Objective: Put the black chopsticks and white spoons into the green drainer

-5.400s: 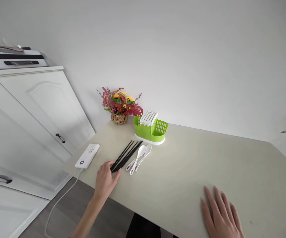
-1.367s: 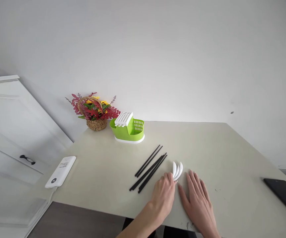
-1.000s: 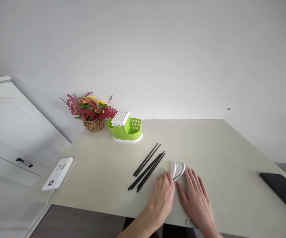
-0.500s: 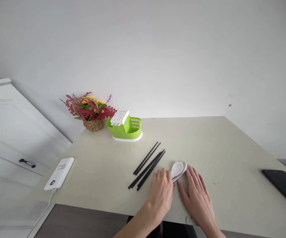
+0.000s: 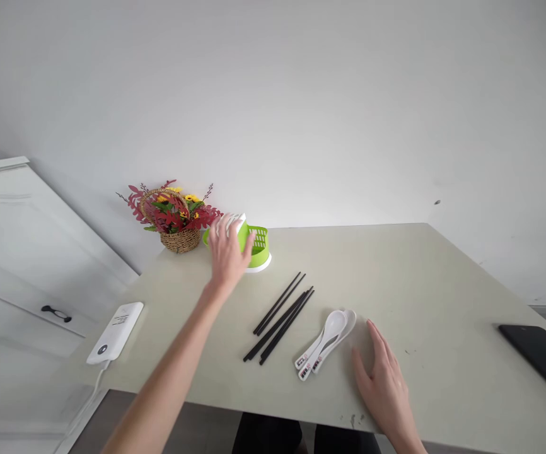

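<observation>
My left hand (image 5: 228, 249) is stretched out over the green and white plastic utensil holder (image 5: 258, 259), fingers apart at its white slotted top; whether it touches cannot be made out. Part of the holder is hidden behind the hand. My right hand (image 5: 385, 378) hovers or rests at the table's near side with thumb and fingers apart, holding nothing. Just left of it lie white soup spoons (image 5: 333, 328), overlapping, their printed handles pointing toward me. Further left, several black chopsticks (image 5: 280, 325) lie slanted on the table.
A wicker basket of artificial flowers (image 5: 181, 241) stands at the back left beside the holder. On the left edge lies a white power bank (image 5: 116, 333) with a cable. A black phone (image 5: 540, 362) lies at the right. A white cabinet (image 5: 27, 252) adjoins the table's left side.
My left hand has left the spoons and reached forward and left to the utensil holder. My right hand has drawn slightly away from the spoons, which now lie uncovered.
</observation>
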The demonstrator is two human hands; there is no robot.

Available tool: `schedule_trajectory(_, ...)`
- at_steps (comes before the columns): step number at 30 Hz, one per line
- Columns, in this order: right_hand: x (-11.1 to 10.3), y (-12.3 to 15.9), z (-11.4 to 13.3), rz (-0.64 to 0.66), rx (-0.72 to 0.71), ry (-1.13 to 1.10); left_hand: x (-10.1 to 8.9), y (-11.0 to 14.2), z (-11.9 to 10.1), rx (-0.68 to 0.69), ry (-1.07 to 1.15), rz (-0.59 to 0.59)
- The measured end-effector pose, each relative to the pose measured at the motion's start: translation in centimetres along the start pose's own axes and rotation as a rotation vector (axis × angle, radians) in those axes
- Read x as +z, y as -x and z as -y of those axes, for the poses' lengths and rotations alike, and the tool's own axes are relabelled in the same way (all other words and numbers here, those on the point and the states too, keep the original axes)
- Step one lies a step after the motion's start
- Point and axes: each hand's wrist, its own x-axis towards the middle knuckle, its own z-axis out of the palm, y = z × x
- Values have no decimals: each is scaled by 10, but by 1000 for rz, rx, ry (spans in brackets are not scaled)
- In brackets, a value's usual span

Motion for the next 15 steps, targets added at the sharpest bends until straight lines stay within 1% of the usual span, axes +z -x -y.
schedule_trajectory(1,0,0,0,-2,0,-4,2,-13,17,-27,-26,-14)
schedule_trajectory(2,0,0,0,-3,-1,-7,3,-23,33,-44,-44,-3)
schedule_trajectory(4,1,-1,0,-7,-3,-10,8,-39,59,-60,-62,48)
schedule_trajectory(5,1,-1,0,-7,-3,-11,11,-45,70,-61,-61,101)
schedule_trajectory(7,0,-1,1,-6,-4,-12,18,-52,84,-54,-48,266)
schedule_trajectory(9,-1,0,2,1,-1,-19,24,-55,92,-47,-27,438)
schedule_trajectory(10,-2,0,2,5,5,-23,27,-56,93,-50,-22,495)
schedule_trajectory(12,-3,1,4,12,20,-29,31,-55,93,-64,-24,537)
schedule_trajectory(15,-4,1,5,13,41,-28,33,-52,92,-82,-33,531)
